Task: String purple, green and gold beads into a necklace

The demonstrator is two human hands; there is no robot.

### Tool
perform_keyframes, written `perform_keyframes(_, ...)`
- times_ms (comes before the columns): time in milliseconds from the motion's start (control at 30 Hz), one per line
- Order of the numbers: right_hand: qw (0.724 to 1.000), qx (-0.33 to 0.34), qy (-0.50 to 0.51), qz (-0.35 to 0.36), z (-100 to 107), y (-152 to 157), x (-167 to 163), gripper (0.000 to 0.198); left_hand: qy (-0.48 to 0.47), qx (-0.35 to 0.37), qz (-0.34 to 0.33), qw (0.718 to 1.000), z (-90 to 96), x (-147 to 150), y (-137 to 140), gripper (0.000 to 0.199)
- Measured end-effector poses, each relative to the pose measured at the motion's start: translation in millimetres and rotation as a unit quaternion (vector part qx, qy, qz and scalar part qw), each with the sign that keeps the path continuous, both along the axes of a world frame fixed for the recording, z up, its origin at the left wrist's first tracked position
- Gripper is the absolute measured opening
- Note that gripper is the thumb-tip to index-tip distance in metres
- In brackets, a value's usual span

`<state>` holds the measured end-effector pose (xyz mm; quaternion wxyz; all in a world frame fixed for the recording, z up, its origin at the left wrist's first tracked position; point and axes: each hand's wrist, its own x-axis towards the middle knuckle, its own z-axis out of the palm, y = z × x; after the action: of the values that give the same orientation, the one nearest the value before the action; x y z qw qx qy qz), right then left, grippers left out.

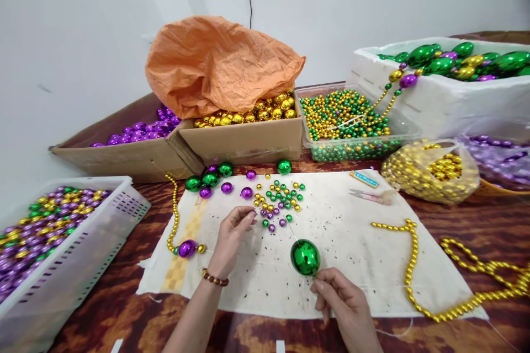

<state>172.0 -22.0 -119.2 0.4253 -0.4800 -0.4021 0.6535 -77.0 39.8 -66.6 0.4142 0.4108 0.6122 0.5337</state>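
My left hand [232, 237], with a beaded bracelet at the wrist, has thumb and forefinger pinched on a small purple bead [254, 214], mostly hidden by the fingertips. Low on the right, my right hand [343, 300] grips a large shiny green bead [305, 257] at its lower end. A thin needle-like line [291, 227] sticks out of the top of that bead. Just beyond both hands, small green, gold and purple beads [285, 197] lie loose on the white cloth [331, 204]. Left of my left hand, a large purple bead [187, 249] joins a string of gold beads [175, 215].
Scissors [366, 196] and a blue packet [364, 178] lie at the cloth's back right. Gold bead strings [409, 270] spread along the right. Behind stand cardboard boxes [248, 140], a clear tub [351, 149] and a white foam box [389, 94]. A white basket [83, 248] is at left.
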Motion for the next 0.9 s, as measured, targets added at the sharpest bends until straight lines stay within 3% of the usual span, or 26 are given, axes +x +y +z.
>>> perform_keyframes(133, 1.0, -0.003, -0.008, 0.004, 1.7, -0.4, 0.3, 0.036, -0.224, -0.025, -0.036, 0.974, 12.5, 12.2, -5.4, 0.027)
perform_keyframes(267, 1.0, -0.01, -0.021, 0.013, 2.1, -1.0, 0.7, 0.037, -0.322, -0.045, -0.07, 0.943, 15.7, 21.6, -8.3, 0.026)
perform_keyframes(567, 0.998, -0.001, -0.024, 0.065, 6.0, 0.9, 6.7, 0.03, -0.368, -0.057, -0.063, 0.926, 11.2, 32.4, -8.6, 0.019)
perform_keyframes(900, 0.998, 0.01, -0.033, 0.043, -8.6, -0.4, -1.1, 0.037, -0.365, -0.063, -0.054, 0.927, 10.8, 32.8, -8.8, 0.021)
